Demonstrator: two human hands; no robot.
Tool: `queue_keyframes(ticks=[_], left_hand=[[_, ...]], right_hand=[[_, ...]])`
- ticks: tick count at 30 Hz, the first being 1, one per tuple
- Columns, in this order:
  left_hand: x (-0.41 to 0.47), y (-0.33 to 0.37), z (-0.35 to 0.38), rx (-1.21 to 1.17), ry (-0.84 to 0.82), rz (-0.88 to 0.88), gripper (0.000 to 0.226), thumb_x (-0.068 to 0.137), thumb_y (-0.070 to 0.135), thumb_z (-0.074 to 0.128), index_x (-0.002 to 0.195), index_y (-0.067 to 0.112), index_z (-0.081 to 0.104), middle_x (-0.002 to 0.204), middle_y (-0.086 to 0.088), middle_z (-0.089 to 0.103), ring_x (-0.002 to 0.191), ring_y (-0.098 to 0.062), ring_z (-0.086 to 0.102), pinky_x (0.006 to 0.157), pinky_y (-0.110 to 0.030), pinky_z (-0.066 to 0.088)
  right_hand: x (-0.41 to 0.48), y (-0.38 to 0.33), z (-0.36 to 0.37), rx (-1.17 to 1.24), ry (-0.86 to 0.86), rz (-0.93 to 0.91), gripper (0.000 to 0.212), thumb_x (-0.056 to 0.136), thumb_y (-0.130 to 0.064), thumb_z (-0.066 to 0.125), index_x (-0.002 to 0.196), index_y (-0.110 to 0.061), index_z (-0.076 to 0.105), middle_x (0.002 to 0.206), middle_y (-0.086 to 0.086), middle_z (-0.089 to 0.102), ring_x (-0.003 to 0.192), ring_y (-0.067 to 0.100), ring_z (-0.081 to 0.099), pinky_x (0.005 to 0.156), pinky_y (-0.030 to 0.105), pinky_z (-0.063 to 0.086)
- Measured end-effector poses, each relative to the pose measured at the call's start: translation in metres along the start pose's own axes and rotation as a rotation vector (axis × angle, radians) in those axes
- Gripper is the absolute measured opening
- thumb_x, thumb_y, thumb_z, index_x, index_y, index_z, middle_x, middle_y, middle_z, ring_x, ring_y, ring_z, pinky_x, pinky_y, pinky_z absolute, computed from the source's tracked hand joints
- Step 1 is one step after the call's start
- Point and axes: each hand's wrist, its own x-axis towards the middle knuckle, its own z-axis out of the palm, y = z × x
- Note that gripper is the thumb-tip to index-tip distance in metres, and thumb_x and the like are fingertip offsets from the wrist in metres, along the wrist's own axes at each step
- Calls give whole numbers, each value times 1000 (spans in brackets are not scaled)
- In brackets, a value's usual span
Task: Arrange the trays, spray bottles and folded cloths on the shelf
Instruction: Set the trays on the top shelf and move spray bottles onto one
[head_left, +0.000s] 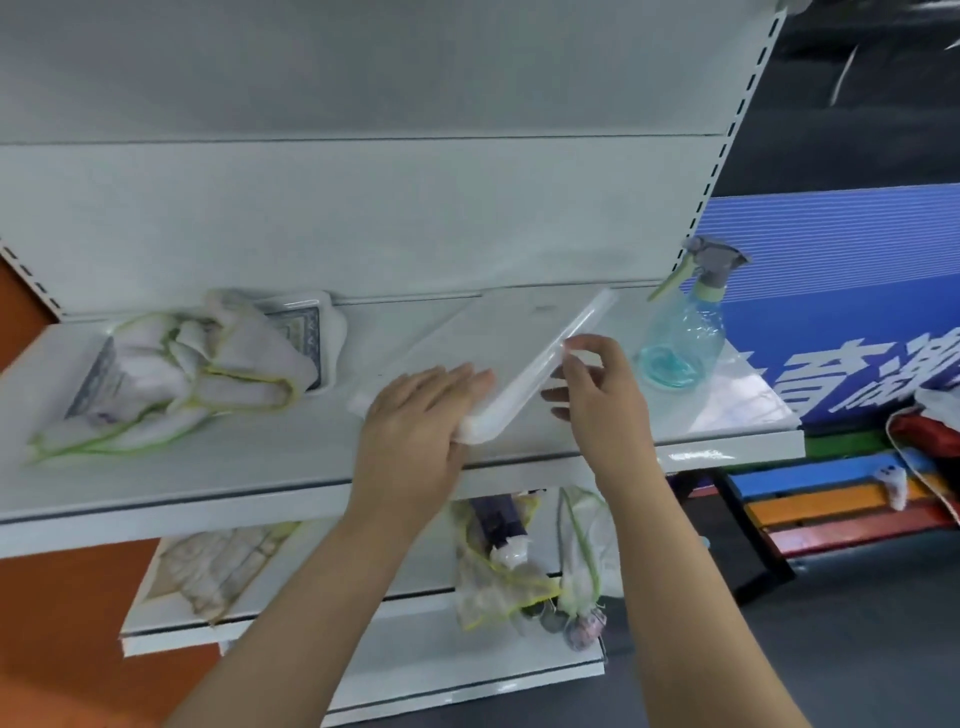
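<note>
A white tray (498, 332) lies tilted on the upper shelf (260, 457), its right rim raised. My left hand (415, 415) grips its near corner. My right hand (597, 395) pinches the raised right rim between thumb and fingers. A clear blue spray bottle (685, 332) with a grey and green trigger stands upright just right of the tray. At the shelf's left, crumpled white cloths with green edging (171, 374) lie heaped over a patterned tray (306, 327).
The lower shelf (415, 654) holds a patterned tray (218, 571), more white cloths (498, 577) and a dark bottle (498, 519). A colourful bench (831, 504) stands to the right of the shelving. The shelf's right end (779, 441) is near the spray bottle.
</note>
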Motion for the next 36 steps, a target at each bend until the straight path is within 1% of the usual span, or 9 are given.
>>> queue_keyframes(ticks=[3, 7, 10, 13, 20, 24, 30, 33, 36], left_hand=[[10, 1, -19, -82, 156, -185, 38, 89, 23, 51, 123, 26, 67, 101, 2, 74, 87, -19, 66, 74, -26, 51], [32, 8, -44, -186, 306, -479, 27, 100, 34, 46, 113, 21, 66, 65, 2, 58, 61, -25, 57, 58, -35, 45], [48, -1, -56, -447, 439, -723, 23, 102, 35, 45, 90, 22, 60, 74, 9, 61, 75, -17, 59, 71, -33, 47], [46, -20, -50, -713, 484, -954, 29, 98, 35, 45, 112, 21, 67, 106, 1, 72, 103, -20, 65, 96, -44, 51], [11, -18, -6, -1074, 442, -1292, 34, 94, 24, 49, 127, 28, 57, 108, -4, 72, 95, -25, 71, 77, -47, 60], [8, -17, 4, -1054, 366, -1332, 57, 86, 17, 59, 139, 24, 42, 117, -7, 67, 101, -25, 67, 89, -49, 55], [30, -31, 0, -895, 130, -1355, 65, 78, 6, 58, 141, 2, 43, 95, -8, 61, 76, -20, 62, 61, -31, 58], [35, -34, 1, -790, 70, -1291, 88, 70, 10, 59, 151, 18, 27, 122, -7, 58, 97, -24, 60, 84, -39, 54], [34, -28, 4, -696, 61, -1149, 101, 76, 16, 67, 155, 34, 8, 145, 1, 46, 125, -23, 51, 107, -46, 42]], right_hand=[[0, -4, 11, 47, -67, -104, 35, 97, -20, 46, 122, -45, 47, 103, -12, 70, 93, 8, 68, 87, 39, 55], [-2, -12, 24, -132, -245, -160, 33, 98, -26, 50, 128, -37, 56, 122, -18, 62, 108, 0, 56, 97, 25, 44], [-6, -18, 33, -206, -305, -191, 28, 98, -28, 50, 122, -35, 62, 126, -12, 61, 89, -2, 54, 89, 19, 38], [-11, -17, 39, -236, -355, -233, 26, 99, -26, 50, 119, -32, 65, 120, -17, 59, 75, -11, 46, 87, 16, 39], [-7, 5, 16, -281, -157, -146, 20, 96, -20, 53, 105, -23, 70, 101, -9, 67, 90, 10, 58, 74, 16, 40], [3, 20, -23, -351, 32, -51, 19, 94, -20, 51, 101, -19, 68, 92, -3, 67, 88, 16, 58, 73, 24, 38], [39, 31, -73, -322, 458, -41, 49, 90, -28, 60, 133, -11, 44, 125, 10, 51, 107, 23, 49, 82, 27, 36], [70, 22, -90, -362, 477, -51, 90, 83, -44, 70, 151, -10, 22, 150, 16, 29, 137, 30, 29, 108, 38, 29], [100, 16, -94, -382, 316, -25, 111, 75, -51, 75, 154, -16, 7, 156, 15, 24, 144, 30, 23, 113, 46, 25]])
